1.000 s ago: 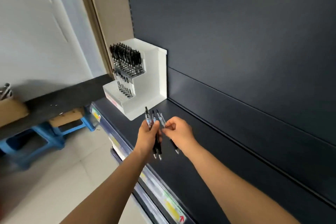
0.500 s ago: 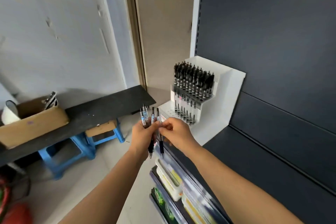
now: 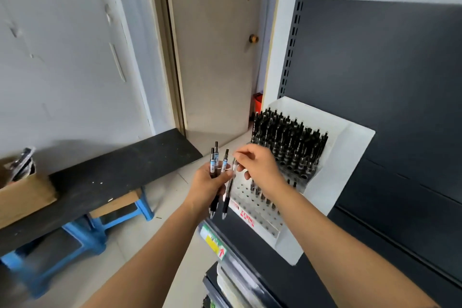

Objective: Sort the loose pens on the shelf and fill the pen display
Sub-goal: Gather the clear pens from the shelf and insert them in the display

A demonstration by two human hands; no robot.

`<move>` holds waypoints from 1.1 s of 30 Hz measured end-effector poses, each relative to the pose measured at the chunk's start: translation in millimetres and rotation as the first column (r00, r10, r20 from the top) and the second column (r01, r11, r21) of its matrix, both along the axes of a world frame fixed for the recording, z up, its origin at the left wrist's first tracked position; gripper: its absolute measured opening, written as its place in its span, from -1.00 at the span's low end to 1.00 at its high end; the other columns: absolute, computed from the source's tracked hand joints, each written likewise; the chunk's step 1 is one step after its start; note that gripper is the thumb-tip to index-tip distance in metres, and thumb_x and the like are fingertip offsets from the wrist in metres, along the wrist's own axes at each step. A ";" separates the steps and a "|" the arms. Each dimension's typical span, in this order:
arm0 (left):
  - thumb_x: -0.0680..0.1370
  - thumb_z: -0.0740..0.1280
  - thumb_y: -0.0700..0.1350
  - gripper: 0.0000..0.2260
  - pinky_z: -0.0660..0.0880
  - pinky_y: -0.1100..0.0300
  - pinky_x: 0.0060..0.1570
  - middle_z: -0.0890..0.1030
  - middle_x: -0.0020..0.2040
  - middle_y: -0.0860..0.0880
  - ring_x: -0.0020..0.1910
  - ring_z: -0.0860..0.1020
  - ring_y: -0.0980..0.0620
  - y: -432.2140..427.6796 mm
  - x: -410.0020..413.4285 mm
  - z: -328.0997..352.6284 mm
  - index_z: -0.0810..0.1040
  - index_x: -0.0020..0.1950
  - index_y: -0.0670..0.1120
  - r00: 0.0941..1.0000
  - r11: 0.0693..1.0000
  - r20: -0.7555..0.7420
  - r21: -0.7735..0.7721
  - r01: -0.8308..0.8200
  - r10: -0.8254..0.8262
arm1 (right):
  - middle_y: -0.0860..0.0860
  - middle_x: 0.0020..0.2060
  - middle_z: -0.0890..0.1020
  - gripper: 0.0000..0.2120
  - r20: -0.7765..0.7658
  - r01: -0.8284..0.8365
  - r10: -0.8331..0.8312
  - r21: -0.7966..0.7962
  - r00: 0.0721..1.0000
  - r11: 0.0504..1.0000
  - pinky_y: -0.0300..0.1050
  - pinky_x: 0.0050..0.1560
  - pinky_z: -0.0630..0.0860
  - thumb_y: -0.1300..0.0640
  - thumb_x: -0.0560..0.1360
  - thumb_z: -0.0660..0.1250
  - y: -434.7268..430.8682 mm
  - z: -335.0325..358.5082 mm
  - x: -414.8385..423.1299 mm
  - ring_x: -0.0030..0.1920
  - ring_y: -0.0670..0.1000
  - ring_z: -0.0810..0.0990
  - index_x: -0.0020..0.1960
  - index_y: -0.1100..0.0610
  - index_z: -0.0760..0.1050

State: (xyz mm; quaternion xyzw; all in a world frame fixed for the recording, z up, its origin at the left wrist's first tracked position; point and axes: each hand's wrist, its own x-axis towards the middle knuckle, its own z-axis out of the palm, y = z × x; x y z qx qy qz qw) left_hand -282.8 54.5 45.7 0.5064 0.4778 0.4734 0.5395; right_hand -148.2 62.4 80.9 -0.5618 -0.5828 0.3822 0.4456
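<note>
Display [image 3: 335,182] stands at shelf [image 3: 275,282] end, upper tiers full, front holes mostly empty; left hand [image 3: 207,185] grips pens [image 3: 214,160] upright beside its front edge; right hand [image 3: 260,165] pinches one pen [image 3: 231,182] near top; best to draw it clear, then seat it tip-down in a free hole.

Right grip [image 3: 260,165] has drawn one pen [image 3: 226,204] aside.

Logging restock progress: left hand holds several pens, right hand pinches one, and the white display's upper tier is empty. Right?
No. The head view shows the upper tier of the white display packed with black pens; empty holes are in its lower tier. The left hand holds loose pens, the right hand pinching one.
</note>
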 end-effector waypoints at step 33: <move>0.59 0.22 -0.26 -0.92 0.44 0.33 -0.35 0.47 -0.35 -0.05 -0.46 0.45 0.19 151.4 -0.4 -14.6 0.47 -0.01 -0.11 0.823 0.825 0.062 0.024 0.565 -0.565 | -0.04 -0.09 0.65 -0.81 0.686 0.570 -0.600 0.319 0.412 0.757 -0.05 -0.11 0.57 0.07 0.61 0.19 49.9 8.0 -37.5 -0.12 -0.03 0.60 0.13 0.08 0.53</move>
